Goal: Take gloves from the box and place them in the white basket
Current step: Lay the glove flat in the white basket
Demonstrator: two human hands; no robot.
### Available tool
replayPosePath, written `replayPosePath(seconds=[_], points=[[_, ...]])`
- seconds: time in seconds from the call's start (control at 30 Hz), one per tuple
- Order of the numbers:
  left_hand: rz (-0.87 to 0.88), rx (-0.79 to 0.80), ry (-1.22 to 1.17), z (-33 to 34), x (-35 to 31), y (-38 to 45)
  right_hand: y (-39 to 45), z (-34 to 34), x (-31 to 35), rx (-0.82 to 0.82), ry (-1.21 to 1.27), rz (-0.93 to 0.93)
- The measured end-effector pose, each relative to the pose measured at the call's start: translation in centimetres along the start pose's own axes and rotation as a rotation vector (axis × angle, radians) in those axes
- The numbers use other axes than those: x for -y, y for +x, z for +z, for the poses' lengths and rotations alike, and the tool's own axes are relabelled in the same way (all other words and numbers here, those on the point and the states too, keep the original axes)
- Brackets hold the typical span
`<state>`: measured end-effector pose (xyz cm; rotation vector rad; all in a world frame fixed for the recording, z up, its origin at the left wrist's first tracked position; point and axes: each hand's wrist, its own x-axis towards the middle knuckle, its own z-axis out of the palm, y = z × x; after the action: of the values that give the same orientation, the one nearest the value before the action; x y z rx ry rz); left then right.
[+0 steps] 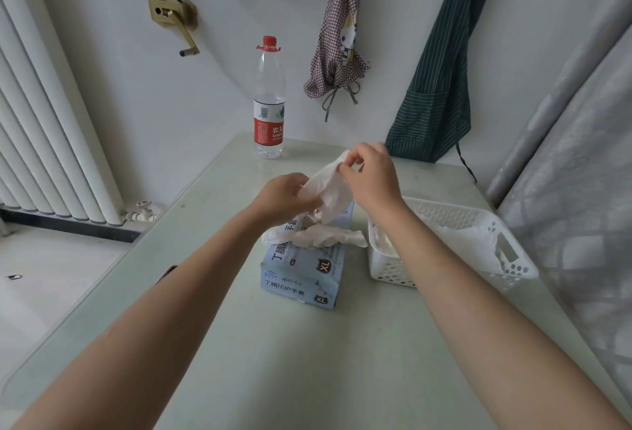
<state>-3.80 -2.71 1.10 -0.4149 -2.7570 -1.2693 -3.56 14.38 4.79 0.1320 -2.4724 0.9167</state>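
Both hands work above the box, which sits near the middle of the desk with its opening facing up, so gloves can be drawn straight upward. The left hand has its fingers curled around the lower part of a white glove, and the right hand pinches the glove's upper edge between thumb and fingertips; held at two ends like this, the thin sheet is probably being pulled free or teased apart from the ones clinging to it. More gloves spill crumpled out of the opening and droop over the box's top, some toward the white basket. That basket stands just beside the box on the right, close enough for a short sideways drop, and white gloves already lie inside it.

The gloves look thin, limp and matte, creasing readily. The box is pale blue printed card, rectangular, marked XL. The basket is rigid white plastic with rows of round holes and a slot handle. The desk top is smooth, pale green and faintly glossy. A clear plastic bottle with a red cap stands at the far edge, near the wall
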Motion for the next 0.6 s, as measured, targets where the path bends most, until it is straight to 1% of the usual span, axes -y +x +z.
replayPosePath(seconds=[0.03, 0.1, 0.17, 0.23, 0.27, 0.37, 0.43, 0.47, 0.53, 0.6], points=[[0.001, -0.031, -0.039, 0.0, -0.1, 0.1, 0.2, -0.5, 0.3, -0.064, 0.025, -0.005], [-0.033, -0.075, -0.213, -0.2, -0.5, 0.3, 0.6, -1.3, 0.6, -0.142, 0.089, 0.019], [-0.083, -0.114, -0.4, -0.8, -1.1, 0.3, 0.9, -2.1, 0.7, -0.121, 0.206, 0.101], [-0.112, -0.113, -0.55, -1.2, -2.0, 0.3, 1.0, -2.8, 0.8, -0.045, 0.391, 0.221], [-0.118, -0.085, -0.622, -1.3, -2.4, 0.4, 1.0, -2.9, 0.8, -0.006, 0.46, 0.279], [-0.068, 0.09, -0.752, -1.2, -3.3, 0.3, 0.2, -3.0, 0.7, 0.129, 0.562, 0.419], [-0.031, 0.206, -0.777, -0.7, -3.8, 0.1, -0.4, -3.4, 0.5, 0.246, 0.712, 0.51], [-0.027, 0.23, -0.763, -0.4, -4.1, 0.0, -0.7, -3.5, 0.4, 0.31, 0.77, 0.543], [-0.04, 0.213, -0.687, -0.1, -4.6, -0.3, -1.4, -3.9, 0.2, 0.41, 0.807, 0.605], [-0.102, 0.149, -0.662, 0.1, -4.9, -0.3, -1.8, -4.1, -0.4, 0.451, 0.819, 0.648]])
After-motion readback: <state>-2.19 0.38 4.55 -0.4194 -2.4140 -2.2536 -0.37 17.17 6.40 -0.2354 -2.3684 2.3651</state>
